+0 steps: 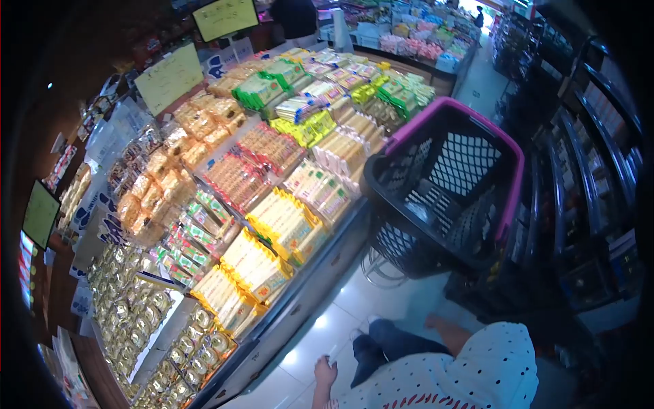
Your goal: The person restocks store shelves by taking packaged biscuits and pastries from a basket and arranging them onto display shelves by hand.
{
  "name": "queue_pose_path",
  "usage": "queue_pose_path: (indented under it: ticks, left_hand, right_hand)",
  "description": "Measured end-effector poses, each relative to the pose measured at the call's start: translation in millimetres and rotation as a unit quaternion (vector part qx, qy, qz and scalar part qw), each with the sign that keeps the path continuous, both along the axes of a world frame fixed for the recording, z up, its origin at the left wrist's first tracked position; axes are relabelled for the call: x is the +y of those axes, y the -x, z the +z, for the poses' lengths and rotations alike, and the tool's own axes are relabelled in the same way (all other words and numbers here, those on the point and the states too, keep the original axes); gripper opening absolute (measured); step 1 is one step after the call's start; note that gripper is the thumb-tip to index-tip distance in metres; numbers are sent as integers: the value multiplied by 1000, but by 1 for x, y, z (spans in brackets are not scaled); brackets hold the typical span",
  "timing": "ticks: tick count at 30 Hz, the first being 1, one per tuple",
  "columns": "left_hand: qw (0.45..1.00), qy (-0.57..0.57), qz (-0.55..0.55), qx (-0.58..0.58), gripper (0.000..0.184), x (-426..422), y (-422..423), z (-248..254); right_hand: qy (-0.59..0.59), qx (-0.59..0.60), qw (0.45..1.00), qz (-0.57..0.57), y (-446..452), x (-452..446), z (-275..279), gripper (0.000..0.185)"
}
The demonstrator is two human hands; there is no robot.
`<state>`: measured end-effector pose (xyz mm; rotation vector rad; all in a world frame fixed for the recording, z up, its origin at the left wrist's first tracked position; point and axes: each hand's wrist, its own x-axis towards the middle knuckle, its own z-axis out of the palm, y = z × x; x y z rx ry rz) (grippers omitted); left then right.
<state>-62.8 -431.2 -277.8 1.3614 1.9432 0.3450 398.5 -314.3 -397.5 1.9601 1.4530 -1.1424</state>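
Observation:
My left hand [325, 371] hangs low beside the front edge of the display counter [293, 320]. Its fingers are curled, and what they hold, if anything, is too small to make out. My right hand [434, 322] is lowered on the other side of my body, below the shopping basket [436, 184]; its fingers are too dim to read. The basket is black mesh with a pink handle [512, 184] and holds a small clear item [419, 211]. Neither hand touches the basket or the packets. Closest to my left hand are yellow-edged packets [228, 293] on the counter.
Wrapped snacks cover the slanted counter, with red packets [235, 177] and green packets [262, 88] among them. Yellow signs [169, 78] stand behind. Dark shelves [586, 170] line the right side. A person in dark clothing [294, 17] is at the back. Tiled floor [320, 327] lies below.

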Motion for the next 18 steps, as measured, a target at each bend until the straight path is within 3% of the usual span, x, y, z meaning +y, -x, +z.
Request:
queue_pose_path:
  ticks: [1,3,5,7,9,10,11,12,14,15,17,18]
  left_hand:
    - [999,39,8,-19,36,-17,0,-12]
    - [996,66,28,-54,41,-54,-2,-33]
    - [991,68,74,-87,43,-78,-7,-46]
    - [968,137,172,-121,36,-111,-11,-51]
    - [944,173,262,-102,33,-143,-19,-51]
    - [940,211,252,-90,33,-156,-18,-47]
    - [931,230,268,-93,32,-188,-27,-68]
    - [952,188,241,-10,31,-199,-28,-61]
    - [886,302,323,-140,30,-212,-37,-59]
    - [881,306,332,-140,30,-217,-50,-63]
    - [711,273,575,-299,30,-236,-75,-79]
    - [705,271,584,-296,30,-242,-86,-91]
  right_hand:
    - [35,-21,983,181,48,-1,14,30]
    - [-39,-29,956,289,124,13,59,27]
    - [-31,-15,931,364,149,46,49,27]
    - [-25,-83,858,506,167,79,4,25]
    - [-89,-142,755,634,141,112,-127,33]
    - [-125,-173,696,686,128,128,-190,37]
    - [-103,-176,725,658,119,144,-176,37]
    - [-80,-177,757,624,116,161,-157,37]
    - [-63,-187,786,585,105,184,-143,37]
    - [-60,-193,797,569,102,195,-137,37]
    - [-57,-199,808,552,93,210,-134,37]
    - [-57,-204,810,547,91,216,-135,37]
